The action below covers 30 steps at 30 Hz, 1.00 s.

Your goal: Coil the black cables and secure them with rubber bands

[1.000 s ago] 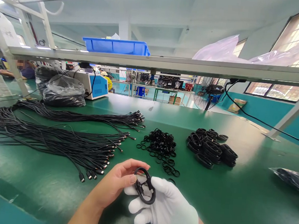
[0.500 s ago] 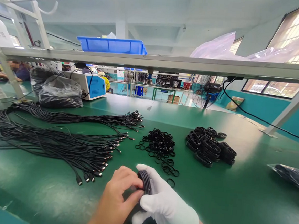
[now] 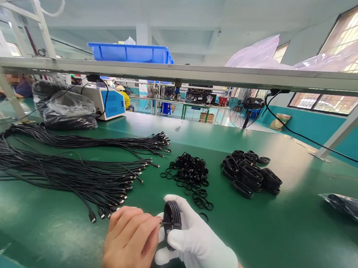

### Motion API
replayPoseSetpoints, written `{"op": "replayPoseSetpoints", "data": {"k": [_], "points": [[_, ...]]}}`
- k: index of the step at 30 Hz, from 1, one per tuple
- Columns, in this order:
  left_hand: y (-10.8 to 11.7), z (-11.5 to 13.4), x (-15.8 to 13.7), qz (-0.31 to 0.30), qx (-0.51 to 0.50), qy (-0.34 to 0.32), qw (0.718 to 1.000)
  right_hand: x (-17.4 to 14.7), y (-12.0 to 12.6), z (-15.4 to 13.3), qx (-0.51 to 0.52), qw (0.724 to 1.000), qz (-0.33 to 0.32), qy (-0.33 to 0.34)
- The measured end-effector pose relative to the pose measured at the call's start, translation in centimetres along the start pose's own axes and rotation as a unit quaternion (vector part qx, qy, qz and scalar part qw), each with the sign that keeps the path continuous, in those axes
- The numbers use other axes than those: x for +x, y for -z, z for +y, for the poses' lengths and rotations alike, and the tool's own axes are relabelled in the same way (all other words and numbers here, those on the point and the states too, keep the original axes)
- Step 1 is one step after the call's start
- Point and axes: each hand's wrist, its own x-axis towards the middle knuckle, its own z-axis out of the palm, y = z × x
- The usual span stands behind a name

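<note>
A coiled black cable (image 3: 172, 216) stands on edge in my right hand (image 3: 197, 238), which wears a white glove and is closed around it. My left hand (image 3: 132, 237) is bare and just left of the coil, its fingers pinched together. A thin dark strand runs from its fingertips to the coil; whether it is a cable end or a band, I cannot tell. Beyond my hands lies a pile of small black rings (image 3: 191, 170), with one loose ring (image 3: 203, 217) beside the glove. Straight black cables (image 3: 101, 175) with metal-tipped plugs spread out at left.
Coiled cables (image 3: 250, 172) are heaped at right, and a bagged black bundle (image 3: 346, 207) lies at the right edge. Plastic bags (image 3: 71, 109) and a blue-white machine (image 3: 111, 104) stand at the back left. A shelf beam (image 3: 202, 74) crosses above, carrying a blue tray (image 3: 131, 54).
My left hand has moved left, away from the inside of the coil, turning its back upward. The right hand keeps the coil almost in place, and more of the coil shows.
</note>
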Motion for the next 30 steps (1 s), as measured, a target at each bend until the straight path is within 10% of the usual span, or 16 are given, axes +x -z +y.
{"op": "replayPoseSetpoints", "data": {"k": [3, 7, 12, 16, 30], "points": [[0.4, -0.3, 0.3, -0.034, -0.041, 0.020, 0.998, -0.1, 0.6, -0.2, 0.027, 0.999, -0.018, -0.006], [1.7, -1.3, 1.8, -0.074, -0.132, 0.206, 0.967, -0.3, 0.7, -0.5, 0.078, 0.993, -0.080, -0.033], [1.2, -2.7, 3.3, -0.281, -0.430, 0.331, 0.792, -0.3, -0.2, -0.5, 0.104, 0.982, -0.130, -0.088], [-0.8, -3.4, 2.8, -0.304, -0.572, 0.346, 0.679, 0.0, 0.2, 0.0, 0.097, 0.976, -0.132, -0.145], [-1.3, -3.5, 2.1, -0.272, -0.480, 0.386, 0.739, 0.5, -0.4, 0.9, -0.160, 0.983, 0.058, -0.075]]}}
